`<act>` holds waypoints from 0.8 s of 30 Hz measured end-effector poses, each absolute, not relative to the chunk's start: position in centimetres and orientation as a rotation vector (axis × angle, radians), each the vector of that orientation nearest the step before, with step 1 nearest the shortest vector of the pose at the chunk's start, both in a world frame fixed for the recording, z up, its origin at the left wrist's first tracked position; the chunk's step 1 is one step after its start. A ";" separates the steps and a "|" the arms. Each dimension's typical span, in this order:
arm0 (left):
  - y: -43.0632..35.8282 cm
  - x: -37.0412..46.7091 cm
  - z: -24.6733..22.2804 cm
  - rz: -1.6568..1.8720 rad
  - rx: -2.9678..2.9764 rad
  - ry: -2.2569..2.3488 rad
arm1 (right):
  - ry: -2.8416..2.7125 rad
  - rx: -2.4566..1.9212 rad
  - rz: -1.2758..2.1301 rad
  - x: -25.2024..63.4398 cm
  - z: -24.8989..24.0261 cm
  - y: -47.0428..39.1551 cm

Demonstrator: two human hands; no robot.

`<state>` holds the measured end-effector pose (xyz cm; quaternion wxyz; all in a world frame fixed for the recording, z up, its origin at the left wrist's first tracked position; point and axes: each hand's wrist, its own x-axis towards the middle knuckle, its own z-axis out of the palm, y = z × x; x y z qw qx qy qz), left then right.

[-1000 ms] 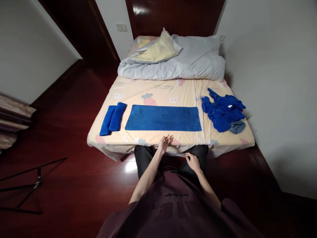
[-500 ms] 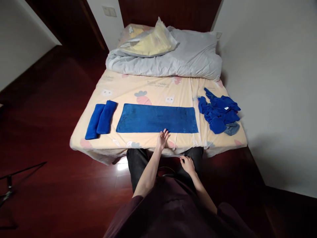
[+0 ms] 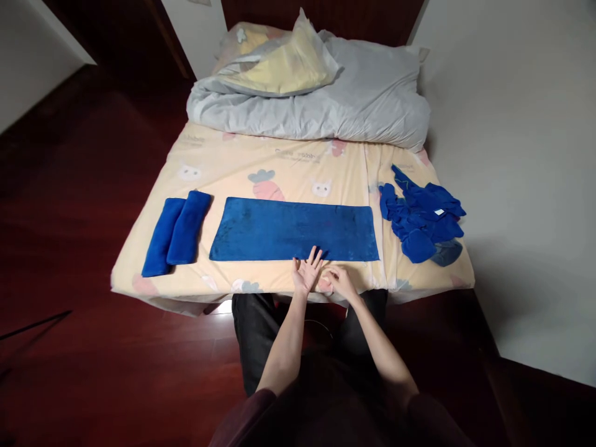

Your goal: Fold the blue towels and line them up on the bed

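A blue towel (image 3: 293, 226) lies spread flat across the near part of the bed, with darker patches on it. My left hand (image 3: 306, 273) is palm up at the towel's near edge, its fingers spread and nothing in it. Just to its right, my right hand (image 3: 342, 283) reaches toward the left palm with loosely bent fingers, and no object shows in it. Left of the flat towel, two folded blue towels (image 3: 190, 226) lie side by side, partly overlapping. A crumpled heap of blue cloths (image 3: 426, 214) with a small white label lies to the right.
The bed (image 3: 186, 155) has a cream sheet with carrot and rabbit prints. A grey quilt (image 3: 367, 93) and a yellowish pillow (image 3: 298, 65) are piled at its head. A white wall (image 3: 521, 174) runs along the right. A thin dark rod (image 3: 37, 324) shows at lower left.
My right hand has risen from my thigh to beside the left hand. The left hand's fingers have spread wider. The view has shifted slightly; the towels stay in place on the bed.
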<state>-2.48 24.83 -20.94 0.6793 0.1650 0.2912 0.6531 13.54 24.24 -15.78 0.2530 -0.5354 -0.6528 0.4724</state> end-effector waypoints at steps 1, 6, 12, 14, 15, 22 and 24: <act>24.9 -2.4 -21.0 1.462 0.379 0.656 | -1.834 -1.463 1.263 12.7 -14.9 26.8; 25.3 -2.3 -21.3 1.396 0.454 0.756 | -2.240 -1.472 1.135 7.0 -11.5 41.6; 25.6 -2.3 -21.9 1.352 0.462 0.746 | -2.531 -1.699 0.865 0.0 -12.6 54.1; 25.8 -2.3 -22.1 1.381 0.429 0.698 | -2.541 -1.765 0.873 -1.3 -13.9 55.8; 25.8 -2.2 -22.2 1.385 0.416 0.697 | -2.534 -1.780 0.883 -1.7 -14.6 56.4; 25.6 -2.1 -23.3 1.322 0.356 0.846 | -2.562 -1.759 0.766 -2.3 -18.2 58.4; 25.5 -2.1 -23.5 1.291 0.344 0.889 | -2.603 -1.742 0.744 -2.2 -18.3 58.7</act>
